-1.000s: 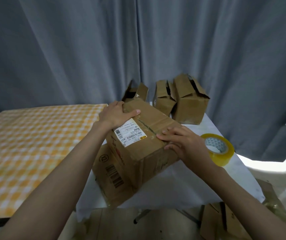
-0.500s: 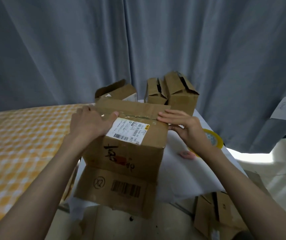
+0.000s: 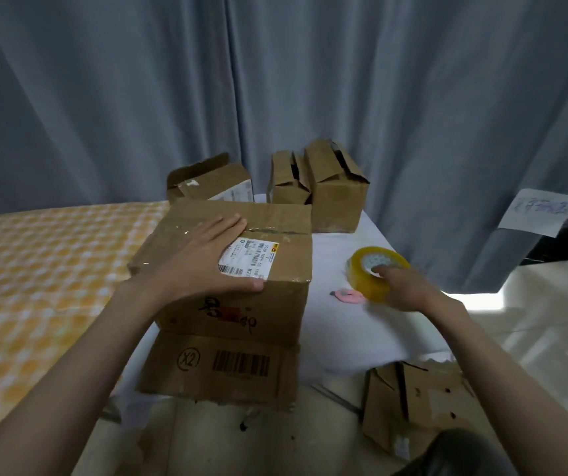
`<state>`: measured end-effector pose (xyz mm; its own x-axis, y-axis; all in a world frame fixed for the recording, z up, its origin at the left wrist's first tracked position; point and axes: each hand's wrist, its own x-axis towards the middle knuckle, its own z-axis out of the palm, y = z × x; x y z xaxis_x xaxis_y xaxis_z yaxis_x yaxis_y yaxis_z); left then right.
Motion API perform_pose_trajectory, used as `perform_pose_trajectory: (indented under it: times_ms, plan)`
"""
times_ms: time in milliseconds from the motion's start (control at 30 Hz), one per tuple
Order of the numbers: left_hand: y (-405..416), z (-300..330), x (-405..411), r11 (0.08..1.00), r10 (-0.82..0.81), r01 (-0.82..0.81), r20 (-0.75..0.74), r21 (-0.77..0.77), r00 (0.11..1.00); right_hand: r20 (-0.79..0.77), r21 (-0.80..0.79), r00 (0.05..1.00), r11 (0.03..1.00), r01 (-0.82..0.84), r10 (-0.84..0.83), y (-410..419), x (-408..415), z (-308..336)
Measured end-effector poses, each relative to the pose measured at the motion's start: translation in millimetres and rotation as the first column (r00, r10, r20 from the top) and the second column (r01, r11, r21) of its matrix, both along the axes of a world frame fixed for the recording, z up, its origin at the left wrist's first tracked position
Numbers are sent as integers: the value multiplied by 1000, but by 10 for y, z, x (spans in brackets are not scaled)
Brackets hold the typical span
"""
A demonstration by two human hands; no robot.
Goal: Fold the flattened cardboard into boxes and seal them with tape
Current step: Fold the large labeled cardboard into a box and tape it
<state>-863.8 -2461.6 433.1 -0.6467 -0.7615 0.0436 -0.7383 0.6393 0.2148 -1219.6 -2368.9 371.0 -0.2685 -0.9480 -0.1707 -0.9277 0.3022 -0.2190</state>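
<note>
A brown cardboard box point(image 3: 241, 304) with a white shipping label stands on the white table point(image 3: 344, 334), its top flaps closed along a seam. A lower flap with a barcode hangs down over the table's front edge. My left hand point(image 3: 203, 255) lies flat on the box top, fingers straight, thumb at the front edge. To the right of the box lies a yellow tape roll point(image 3: 365, 269). My right hand point(image 3: 409, 286) grips it, with the index finger inside the core.
A small pink cutter point(image 3: 349, 296) lies just left of the tape. Three folded boxes point(image 3: 337, 194) stand at the table's back by a grey curtain. An orange checked cloth point(image 3: 35, 269) covers the surface at left. Another cardboard box point(image 3: 409, 400) sits on the floor at lower right.
My right hand left the box top and moved right onto the tape roll. My left hand slid toward the middle of the top and flattened. The box stays square to me.
</note>
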Motion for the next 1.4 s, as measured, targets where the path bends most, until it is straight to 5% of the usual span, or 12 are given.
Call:
perform_pose_trajectory:
  times_ms: [233, 433, 600, 700, 867, 1167, 1400]
  plan:
    - [234, -110, -179, 993, 105, -107, -44, -54, 993, -113, -122, 993, 993, 6, -20, -30, -172, -382]
    - [404, -129, -382, 965, 199, -200, -25, -167, 980, 257, -413, 966, 899, 143, -36, 21, -204, -250]
    - [409, 39, -388, 963, 163, -162, -12, -214, 987, 324, -599, 941, 791, 124, 97, 317, -185, 21]
    - [449, 185, -565, 969, 51, -89, -167, -232, 985, 355, -649, 915, 755, 93, 192, 503, -140, 196]
    - [632, 299, -1136, 988, -108, 38, -497, -148, 861, 363, -653, 883, 757, 12, 299, 783, -36, 393]
    - [890, 359, -1496, 980, -182, 177, -740, -87, 647, 360, -653, 866, 757, -30, 346, 1123, 25, 558]
    - [983, 392, -1491, 992, -61, 127, -792, 20, 607, 384, -624, 852, 780, -44, 355, 1208, 79, 597]
